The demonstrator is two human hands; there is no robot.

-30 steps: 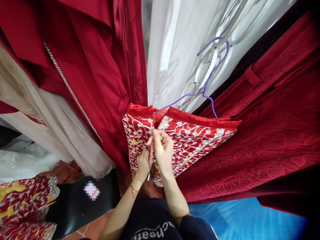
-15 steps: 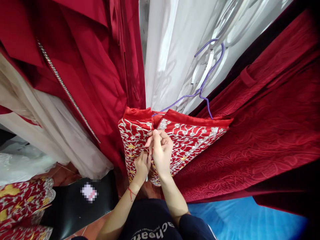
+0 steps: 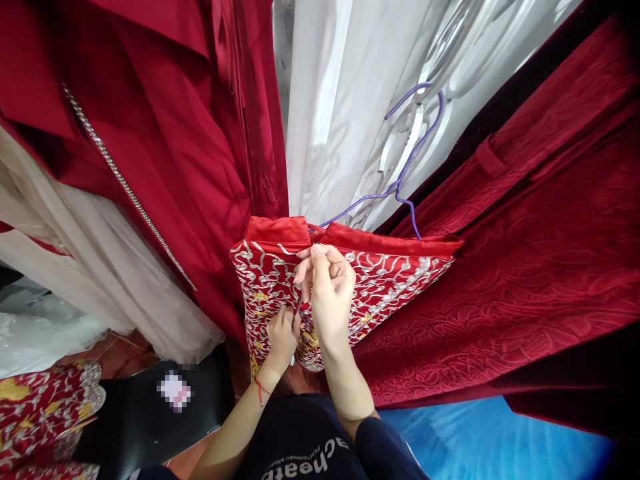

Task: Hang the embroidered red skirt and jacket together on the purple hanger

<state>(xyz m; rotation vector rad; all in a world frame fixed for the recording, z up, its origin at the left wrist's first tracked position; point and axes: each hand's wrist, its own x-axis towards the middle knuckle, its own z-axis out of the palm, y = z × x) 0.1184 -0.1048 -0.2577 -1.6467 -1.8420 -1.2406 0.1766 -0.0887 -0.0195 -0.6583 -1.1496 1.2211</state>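
A red garment with silver and gold embroidery (image 3: pixel 390 280) hangs on a purple wire hanger (image 3: pixel 400 180) in front of me. My right hand (image 3: pixel 327 293) pinches the garment's front opening near its red collar band, fingers closed on the fabric. Lower down, my left hand (image 3: pixel 281 337) grips the same opening edge, fingers curled shut on it. A thin red string circles my left wrist.
Dark red satin gowns (image 3: pixel 165 133) with a rhinestone strap hang at left, a white dress (image 3: pixel 340 100) behind, and red embossed fabric (image 3: pixel 540 253) at right. Cream tulle (image 3: pixel 100 267) drapes lower left. A black chair seat (image 3: pixel 150 407) and blue surface (image 3: pixel 475 440) lie below.
My right hand has moved up the garment's opening toward the collar, while my left hand stays lower on the edge. The view has shifted slightly left.
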